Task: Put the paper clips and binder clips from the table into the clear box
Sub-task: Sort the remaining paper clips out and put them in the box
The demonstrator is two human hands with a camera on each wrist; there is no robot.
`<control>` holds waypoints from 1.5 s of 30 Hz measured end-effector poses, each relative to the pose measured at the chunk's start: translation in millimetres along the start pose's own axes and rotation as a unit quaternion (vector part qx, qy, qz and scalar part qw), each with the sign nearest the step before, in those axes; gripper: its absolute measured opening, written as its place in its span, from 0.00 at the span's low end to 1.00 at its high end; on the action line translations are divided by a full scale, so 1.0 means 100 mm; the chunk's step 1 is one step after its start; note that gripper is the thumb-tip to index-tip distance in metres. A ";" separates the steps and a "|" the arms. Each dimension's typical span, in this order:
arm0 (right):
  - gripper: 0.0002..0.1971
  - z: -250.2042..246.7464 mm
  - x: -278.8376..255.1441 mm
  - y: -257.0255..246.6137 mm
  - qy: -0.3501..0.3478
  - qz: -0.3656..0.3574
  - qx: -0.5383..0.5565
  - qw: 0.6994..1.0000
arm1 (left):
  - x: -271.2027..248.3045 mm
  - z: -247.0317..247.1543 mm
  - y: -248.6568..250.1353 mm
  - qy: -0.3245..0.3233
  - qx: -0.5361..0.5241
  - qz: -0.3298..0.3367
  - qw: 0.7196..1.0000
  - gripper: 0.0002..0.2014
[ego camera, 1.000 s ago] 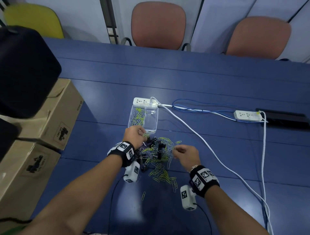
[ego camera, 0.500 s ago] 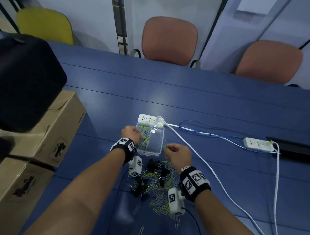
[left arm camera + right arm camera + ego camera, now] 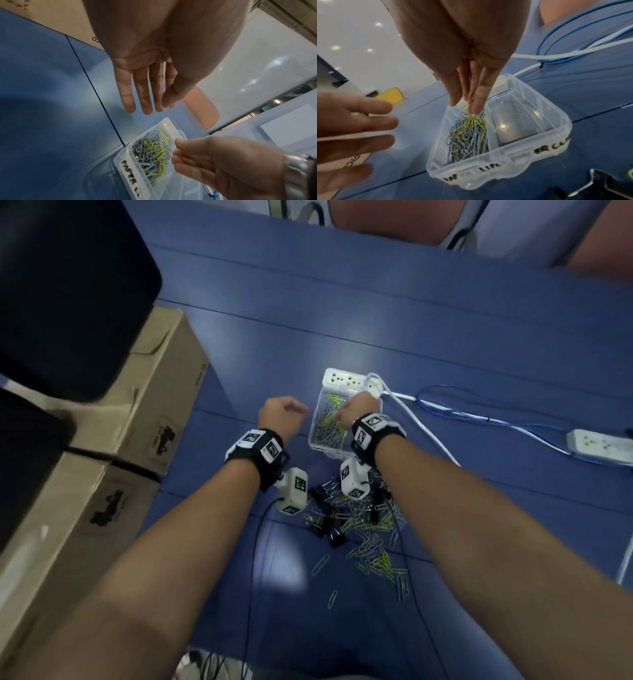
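The clear box [image 3: 313,440] [image 3: 126,166] [image 3: 505,155] has two compartments. Its left one holds grey and yellow-green paper clips [image 3: 467,132]; its right one shows no clips. My right hand [image 3: 337,414] [image 3: 465,108] [image 3: 175,147] hovers over the left compartment, fingers straight and pointing down, with a bunch of clips just below the tips. My left hand [image 3: 294,407] [image 3: 150,109] [image 3: 385,121] hangs left of the box, fingers straight, holding nothing. A pile of paper clips [image 3: 356,515] and black binder clips [image 3: 325,529] lies on the blue table near my wrists.
A white power strip [image 3: 346,378] touches the box's far end; its white cable [image 3: 428,433] runs right, beside a blue cable [image 3: 479,416] and a second strip [image 3: 599,443]. Cardboard boxes [image 3: 161,392] and a black object [image 3: 68,296] stand left.
Both hands have moved from the pile up to the box. The right hand now reaches over the left compartment, and the left hand has spread open beside the box.
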State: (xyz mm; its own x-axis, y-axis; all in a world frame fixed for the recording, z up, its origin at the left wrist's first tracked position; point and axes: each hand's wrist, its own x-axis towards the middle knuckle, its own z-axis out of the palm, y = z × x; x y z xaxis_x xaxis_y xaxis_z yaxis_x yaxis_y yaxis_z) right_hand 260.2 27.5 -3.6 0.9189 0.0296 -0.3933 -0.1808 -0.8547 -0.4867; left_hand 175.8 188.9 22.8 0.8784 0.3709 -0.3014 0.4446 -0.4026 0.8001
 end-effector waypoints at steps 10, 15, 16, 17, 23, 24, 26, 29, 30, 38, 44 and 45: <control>0.08 -0.23 -0.74 0.35 -0.018 -0.046 0.203 0.978 | -0.72 0.16 -0.05 -0.119 0.144 0.065 0.980 0.07; 0.08 -0.17 -1.57 0.95 -0.002 -0.119 0.127 0.985 | -1.29 0.43 -0.27 -0.235 0.293 0.129 0.918 0.01; 0.09 -0.11 -1.72 1.06 0.003 -0.135 0.083 0.987 | -1.39 0.48 -0.32 -0.246 0.316 0.147 0.905 0.01; 0.12 -0.03 -1.85 1.16 0.004 -0.161 0.032 0.986 | -1.49 0.54 -0.39 -0.252 0.339 0.166 0.891 0.02; 0.33 0.48 -2.41 1.51 -0.106 -0.276 -0.230 0.927 | -1.83 0.60 -0.87 -0.235 0.379 0.278 0.851 0.08; 0.34 0.52 -2.45 1.56 -0.108 -0.267 -0.251 0.924 | -1.85 0.57 -0.93 -0.233 0.389 0.286 0.844 0.09; 0.35 0.56 -2.51 1.62 -0.107 -0.256 -0.271 0.922 | -1.86 0.49 -1.01 -0.226 0.411 0.297 0.832 0.10; 0.36 0.57 -2.53 1.67 -0.101 -0.252 -0.281 0.921 | -1.86 0.37 -1.11 -0.214 0.421 0.302 0.828 0.08; 0.36 0.56 -2.54 1.66 -0.103 -0.252 -0.278 0.921 | -1.87 0.34 -1.12 -0.209 0.426 0.303 0.826 0.07; 0.42 0.54 -2.60 1.60 -0.152 -0.225 -0.246 0.931 | -2.05 0.42 -1.16 -0.198 0.434 0.368 0.798 0.22; 0.40 0.50 -2.57 1.66 -0.151 -0.194 -0.250 0.936 | -2.02 0.24 -1.24 -0.198 0.438 0.330 0.812 0.25; 0.40 0.50 -2.57 1.66 -0.142 -0.190 -0.238 0.942 | -2.01 0.20 -1.24 -0.196 0.434 0.327 0.816 0.23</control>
State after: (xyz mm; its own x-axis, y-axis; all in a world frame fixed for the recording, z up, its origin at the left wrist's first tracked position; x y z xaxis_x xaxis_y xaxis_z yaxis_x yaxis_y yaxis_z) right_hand -23.3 -96.4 -22.2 0.7423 0.4604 -0.4868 0.3826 -0.8877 -0.2561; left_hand -52.7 147.8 -26.2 0.8908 -0.3885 -0.2358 -0.3343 -0.9117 0.2390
